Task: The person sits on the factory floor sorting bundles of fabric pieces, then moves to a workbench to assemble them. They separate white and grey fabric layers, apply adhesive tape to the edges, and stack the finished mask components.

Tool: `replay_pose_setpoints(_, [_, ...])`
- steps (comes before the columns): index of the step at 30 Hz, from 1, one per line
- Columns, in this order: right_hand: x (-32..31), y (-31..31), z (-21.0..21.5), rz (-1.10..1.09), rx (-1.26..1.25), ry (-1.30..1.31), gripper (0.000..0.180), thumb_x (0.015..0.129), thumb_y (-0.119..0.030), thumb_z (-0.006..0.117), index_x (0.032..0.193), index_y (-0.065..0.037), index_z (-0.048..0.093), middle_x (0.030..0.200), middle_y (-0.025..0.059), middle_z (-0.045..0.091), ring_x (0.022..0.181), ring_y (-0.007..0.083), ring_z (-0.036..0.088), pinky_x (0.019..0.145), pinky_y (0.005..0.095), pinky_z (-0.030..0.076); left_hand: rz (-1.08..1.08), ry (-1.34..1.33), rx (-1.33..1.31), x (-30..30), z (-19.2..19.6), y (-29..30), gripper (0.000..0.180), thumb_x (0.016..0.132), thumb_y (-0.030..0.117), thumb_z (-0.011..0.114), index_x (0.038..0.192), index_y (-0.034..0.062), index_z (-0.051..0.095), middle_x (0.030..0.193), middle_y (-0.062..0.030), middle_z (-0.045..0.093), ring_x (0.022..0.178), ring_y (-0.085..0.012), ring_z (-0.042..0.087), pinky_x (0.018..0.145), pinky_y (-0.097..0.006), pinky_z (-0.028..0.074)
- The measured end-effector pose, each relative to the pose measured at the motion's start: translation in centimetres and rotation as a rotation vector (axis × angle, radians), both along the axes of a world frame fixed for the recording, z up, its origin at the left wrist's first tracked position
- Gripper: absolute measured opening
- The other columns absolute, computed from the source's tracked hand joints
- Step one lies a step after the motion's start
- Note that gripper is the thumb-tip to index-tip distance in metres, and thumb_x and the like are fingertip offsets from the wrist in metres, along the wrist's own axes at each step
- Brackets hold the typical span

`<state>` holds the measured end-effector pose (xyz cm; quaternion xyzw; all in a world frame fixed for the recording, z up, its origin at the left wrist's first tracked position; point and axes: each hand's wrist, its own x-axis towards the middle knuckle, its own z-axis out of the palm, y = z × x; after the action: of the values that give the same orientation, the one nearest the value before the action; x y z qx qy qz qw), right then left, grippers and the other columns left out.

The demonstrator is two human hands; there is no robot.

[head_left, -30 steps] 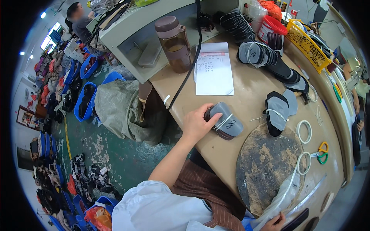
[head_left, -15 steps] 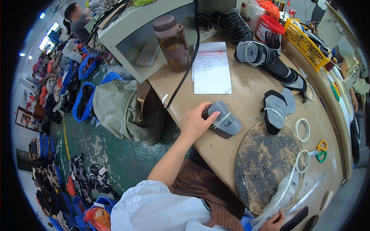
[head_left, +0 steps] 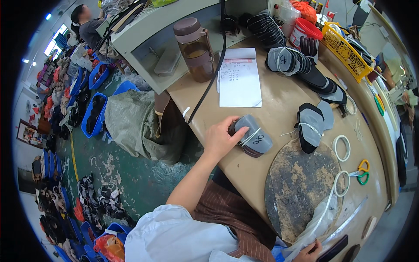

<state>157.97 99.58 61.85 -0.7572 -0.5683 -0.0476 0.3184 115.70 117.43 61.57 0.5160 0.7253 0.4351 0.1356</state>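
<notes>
My left hand (head_left: 219, 139) grips the near end of a bundle of grey insoles (head_left: 254, 136) tied with a white band. The bundle lies on the tan workbench (head_left: 279, 102), at its near edge. My right hand (head_left: 311, 253) is only partly in view at the bottom edge, with its fingers closed on a clear plastic bag (head_left: 315, 225) and a white strap. A round, worn cutting pad (head_left: 301, 187) lies between the two hands. A second tied bundle of grey and black insoles (head_left: 310, 127) rests just beyond the pad.
On the bench are a paper sheet (head_left: 239, 78), a brown bottle (head_left: 196, 49), a black cable (head_left: 208, 85), rows of stacked insoles (head_left: 293, 61), white rings (head_left: 341, 147), scissors (head_left: 361, 170) and a yellow basket (head_left: 347, 51). Blue bins (head_left: 94, 111) and a grey sack (head_left: 135, 124) stand on the floor to the left. Another person (head_left: 87, 26) works far back.
My left hand stays on the grey bundle and has barely shifted. The right hand remains at the bottom edge.
</notes>
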Motion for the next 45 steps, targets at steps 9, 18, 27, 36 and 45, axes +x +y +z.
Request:
replay_pose_setpoints(9, [1.2, -0.6, -1.4, -0.034, -0.007, 0.002, 0.024, 0.089, -0.020, 0.061, 0.092, 0.003, 0.068, 0.084, 0.0177, 0.068, 0.076, 0.0321, 0.064, 0.072, 0.0399, 0.051, 0.002, 0.015, 0.003, 0.0, -0.1, 0.0, 0.039, 0.078, 0.034, 0.074, 0.102, 0.0052, 0.066, 0.077, -0.0089, 0.069, 0.061, -0.0183, 0.064, 0.057, -0.030, 0.049])
replay_pose_setpoints(18, [0.6, -0.4, -0.6, -0.011, -0.011, -0.050, 0.021, 0.091, -0.018, 0.060, 0.093, 0.002, 0.067, 0.086, 0.0177, 0.067, 0.076, 0.0323, 0.064, 0.072, 0.0381, 0.051, 0.005, -0.006, -0.001, 0.0, 0.0, 0.0, 0.039, 0.078, 0.034, 0.074, 0.103, 0.0056, 0.066, 0.078, -0.0086, 0.069, 0.061, -0.0180, 0.064, 0.058, -0.030, 0.049])
replay_pose_setpoints(27, [1.6, -0.8, -1.6, 0.005, -0.001, -0.021, 0.026, 0.091, -0.018, 0.059, 0.098, 0.006, 0.063, 0.086, 0.0179, 0.068, 0.075, 0.0316, 0.065, 0.071, 0.0385, 0.052, 0.002, 0.005, 0.022, 0.0, -0.1, 0.0, 0.038, 0.078, 0.035, 0.073, 0.103, 0.0062, 0.066, 0.079, -0.0082, 0.069, 0.061, -0.0181, 0.064, 0.058, -0.030, 0.049])
replay_pose_setpoints(36, [1.5, -0.7, -1.8, -0.032, 0.008, -0.043, 0.021, 0.090, -0.016, 0.060, 0.095, 0.003, 0.068, 0.084, 0.0163, 0.070, 0.071, 0.0293, 0.066, 0.067, 0.0348, 0.053, 0.002, -0.014, 0.004, 0.0, 0.1, 0.0, 0.038, 0.078, 0.035, 0.073, 0.103, 0.0066, 0.066, 0.079, -0.0075, 0.070, 0.061, -0.0179, 0.065, 0.058, -0.030, 0.050])
replay_pose_setpoints(45, [2.3, -1.2, -2.5, -0.041, -0.047, 0.034, 0.023, 0.091, -0.017, 0.059, 0.099, 0.003, 0.066, 0.090, 0.0165, 0.069, 0.079, 0.0289, 0.066, 0.074, 0.0346, 0.052, -0.006, -0.020, -0.021, 0.0, 0.1, 0.0, 0.038, 0.078, 0.035, 0.073, 0.103, 0.0068, 0.066, 0.080, -0.0077, 0.070, 0.062, -0.0189, 0.065, 0.059, -0.030, 0.050])
